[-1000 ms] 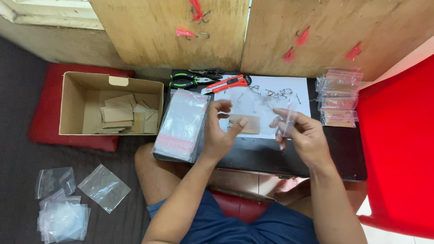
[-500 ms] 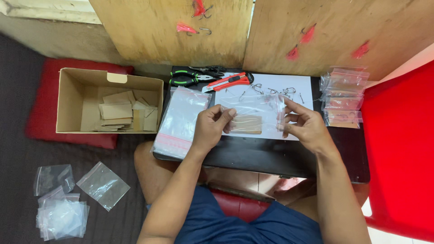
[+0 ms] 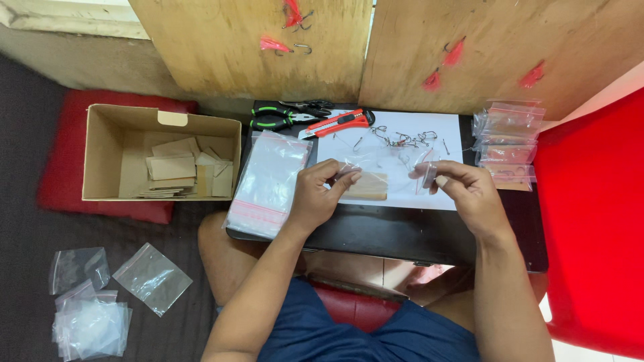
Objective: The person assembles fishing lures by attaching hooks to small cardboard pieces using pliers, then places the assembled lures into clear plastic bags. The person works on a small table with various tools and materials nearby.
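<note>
Clear bag (image 3: 386,164) between both hands' fingers (image 3: 342,175).

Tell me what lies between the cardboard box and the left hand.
In the head view, a stack of clear zip bags lies on the black tray's left end, between the cardboard box and the left hand.

Black desk (image 3: 402,234) carried a white sheet (image 3: 396,144) w/ loose hooks (image 3: 406,139) on it, pliers (image 3: 285,117) & a red cutter (image 3: 339,122) at the far edge, a stack of clear bags (image 3: 268,184) at left, filled bags (image 3: 506,144) at right. Dark floor (image 3: 27,154) held a red cushion (image 3: 64,167) under a cardboard box (image 3: 161,161), plus empty bags (image 3: 100,302) near left.
</note>
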